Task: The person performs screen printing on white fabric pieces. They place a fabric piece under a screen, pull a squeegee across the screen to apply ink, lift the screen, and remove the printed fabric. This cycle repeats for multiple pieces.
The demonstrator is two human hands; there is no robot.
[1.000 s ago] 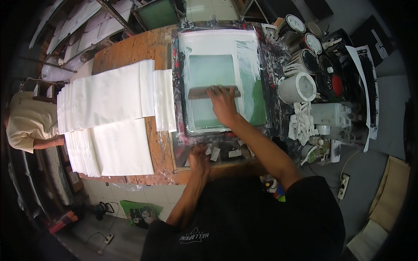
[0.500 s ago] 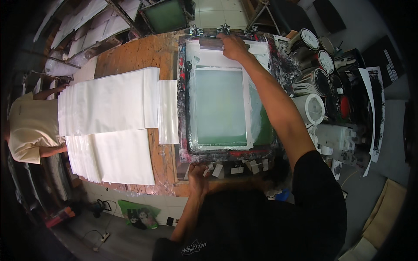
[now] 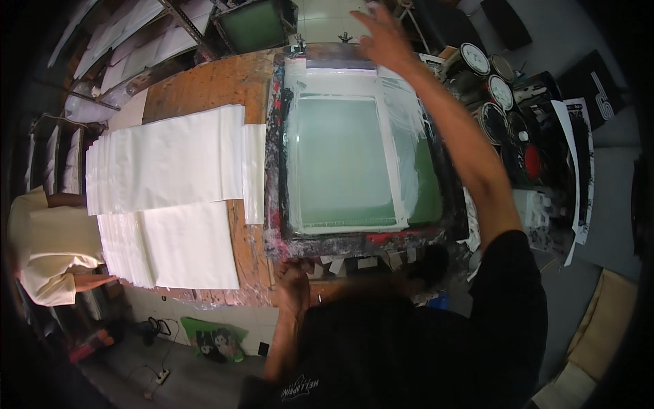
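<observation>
My right hand [image 3: 387,42] is hovering, fingers spread, beyond the squeegee [image 3: 340,71] it has just released; the pass is probably ending. My left hand [image 3: 293,285] is staying by the near edge of the screen [image 3: 346,163], grip unclear.

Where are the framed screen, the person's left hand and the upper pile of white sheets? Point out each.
Framed screen [image 3: 346,163]: head view, middle of its pale green surface.
Left hand [image 3: 293,281]: head view, middle of the hand.
Upper pile of white sheets [image 3: 170,160]: head view, middle of its top face.
</observation>
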